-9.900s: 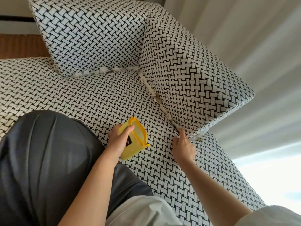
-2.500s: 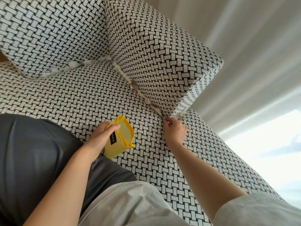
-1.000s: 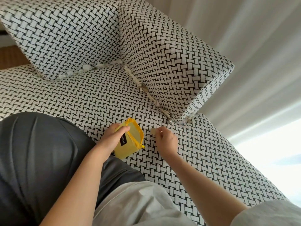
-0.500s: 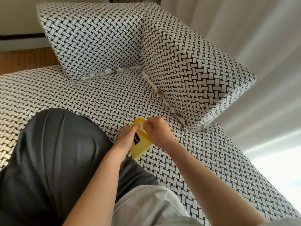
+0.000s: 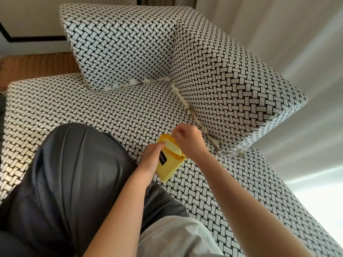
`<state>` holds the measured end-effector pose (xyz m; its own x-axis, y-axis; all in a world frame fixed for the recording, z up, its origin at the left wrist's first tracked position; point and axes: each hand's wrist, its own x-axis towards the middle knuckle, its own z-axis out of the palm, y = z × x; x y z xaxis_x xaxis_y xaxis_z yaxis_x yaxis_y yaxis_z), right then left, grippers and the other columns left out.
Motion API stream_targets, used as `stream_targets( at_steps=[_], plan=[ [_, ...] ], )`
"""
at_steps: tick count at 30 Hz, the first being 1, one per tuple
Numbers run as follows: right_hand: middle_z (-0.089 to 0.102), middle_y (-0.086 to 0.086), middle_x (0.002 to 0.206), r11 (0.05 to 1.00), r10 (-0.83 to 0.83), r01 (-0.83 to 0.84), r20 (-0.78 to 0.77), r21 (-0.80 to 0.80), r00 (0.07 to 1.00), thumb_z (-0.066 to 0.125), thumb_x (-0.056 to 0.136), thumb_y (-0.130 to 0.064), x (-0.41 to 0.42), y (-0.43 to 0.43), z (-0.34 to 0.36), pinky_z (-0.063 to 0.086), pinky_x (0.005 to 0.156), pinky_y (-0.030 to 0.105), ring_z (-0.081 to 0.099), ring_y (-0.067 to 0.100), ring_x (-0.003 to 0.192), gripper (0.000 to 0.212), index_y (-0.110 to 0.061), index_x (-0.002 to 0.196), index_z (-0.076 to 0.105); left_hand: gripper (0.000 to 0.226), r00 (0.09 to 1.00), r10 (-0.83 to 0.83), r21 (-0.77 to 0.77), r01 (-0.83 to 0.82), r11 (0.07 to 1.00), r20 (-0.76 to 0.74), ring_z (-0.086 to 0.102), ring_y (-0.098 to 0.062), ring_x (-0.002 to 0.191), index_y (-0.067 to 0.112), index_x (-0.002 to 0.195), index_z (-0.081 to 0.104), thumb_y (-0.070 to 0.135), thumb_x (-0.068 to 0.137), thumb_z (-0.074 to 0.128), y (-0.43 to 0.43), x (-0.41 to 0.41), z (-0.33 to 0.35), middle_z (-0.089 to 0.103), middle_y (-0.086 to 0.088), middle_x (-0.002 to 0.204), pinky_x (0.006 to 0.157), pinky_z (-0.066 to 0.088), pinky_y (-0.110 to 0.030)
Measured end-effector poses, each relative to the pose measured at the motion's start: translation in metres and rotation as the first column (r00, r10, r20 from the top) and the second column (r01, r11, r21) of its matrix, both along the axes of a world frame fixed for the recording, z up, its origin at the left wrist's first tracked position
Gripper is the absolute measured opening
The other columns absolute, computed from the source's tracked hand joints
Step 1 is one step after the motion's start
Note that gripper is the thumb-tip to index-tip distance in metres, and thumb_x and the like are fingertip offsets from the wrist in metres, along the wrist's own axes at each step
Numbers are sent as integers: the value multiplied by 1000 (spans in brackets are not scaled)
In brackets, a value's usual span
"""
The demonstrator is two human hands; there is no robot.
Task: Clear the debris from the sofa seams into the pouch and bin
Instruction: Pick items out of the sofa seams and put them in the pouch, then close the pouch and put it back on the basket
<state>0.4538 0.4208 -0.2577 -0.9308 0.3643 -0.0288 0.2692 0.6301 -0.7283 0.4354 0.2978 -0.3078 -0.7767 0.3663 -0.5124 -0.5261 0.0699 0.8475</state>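
Left hand [image 5: 151, 158] grips the yellow pouch [image 5: 169, 164] open over the sofa seat [image 5: 92, 112] as the right hand [image 5: 187, 141] curls its grip above the mouth, contents unseen, and should release low inside, with debris [image 5: 191, 111] lining the seams.

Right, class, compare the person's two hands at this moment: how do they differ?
The left hand grips the yellow pouch from its side; the right hand does not grip it. The left hand sits nearer the person; the right hand hangs above the pouch's open mouth, fingers curled downward. Both are bare and meet at the pouch.
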Motion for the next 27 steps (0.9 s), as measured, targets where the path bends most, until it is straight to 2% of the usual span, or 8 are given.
stream_targets(
  at_steps=[4,7,10,14,17,21,24,27],
  plan=[
    [58,-1,97,999,-50,50,-108,-7,993,47,94,-18,10,-1,-5,44,63,17,53,8,72,18,-12,103,61,24,989,123,50,-127,991,83,55,-34,105,22,105,51,42,92,45,-3,-3,2,58,-15,113,90,46,-50],
    [50,0,114,984,84,-93,-66,-150,994,48,94,-25,21,0,-13,48,69,15,56,9,87,26,-18,118,56,33,952,277,107,-292,950,133,56,-28,99,21,112,46,45,89,51,-5,-5,2,55,-11,110,86,48,-50],
    [57,-6,104,973,166,-170,-37,-155,985,55,91,-22,27,-6,-22,52,73,24,58,9,86,22,-19,113,59,56,909,380,90,-399,912,171,55,-23,96,19,122,35,50,82,60,-5,-7,3,51,-9,110,67,53,-41],
    [56,-11,75,996,57,-69,-172,-64,983,54,91,-11,21,-6,-23,42,58,9,51,-2,66,6,-11,93,60,62,929,330,98,-349,932,168,54,-20,97,23,117,34,58,74,63,-5,-7,3,49,-6,112,61,53,-37],
    [52,-11,66,989,-20,-22,-277,-149,961,52,91,-7,17,1,-16,36,49,8,46,-5,54,8,-11,87,57,56,961,234,166,-257,952,149,59,-23,98,21,115,43,52,73,65,-5,-6,3,57,-7,109,64,55,-38],
    [53,-3,62,974,-60,-7,-289,-226,956,53,92,-10,15,11,-10,35,43,13,42,1,47,6,-15,94,55,29,981,192,124,-187,974,-27,63,-26,95,20,98,60,43,80,65,-5,-4,2,66,-9,102,71,54,-37],
    [62,3,70,991,5,-30,-191,-128,982,54,92,-15,14,18,-9,50,51,28,56,16,56,4,-17,91,56,19,963,255,103,-246,964,-90,64,-21,88,19,89,59,37,85,63,-8,-4,2,66,-9,97,70,56,-36],
    [62,-2,67,999,-50,52,-114,12,992,59,89,-25,11,20,-11,50,53,24,58,12,58,16,-13,78,59,17,939,301,47,-297,954,-167,60,-16,77,19,82,58,35,87,62,-7,-4,2,64,-5,87,64,51,-31]
  ],
)
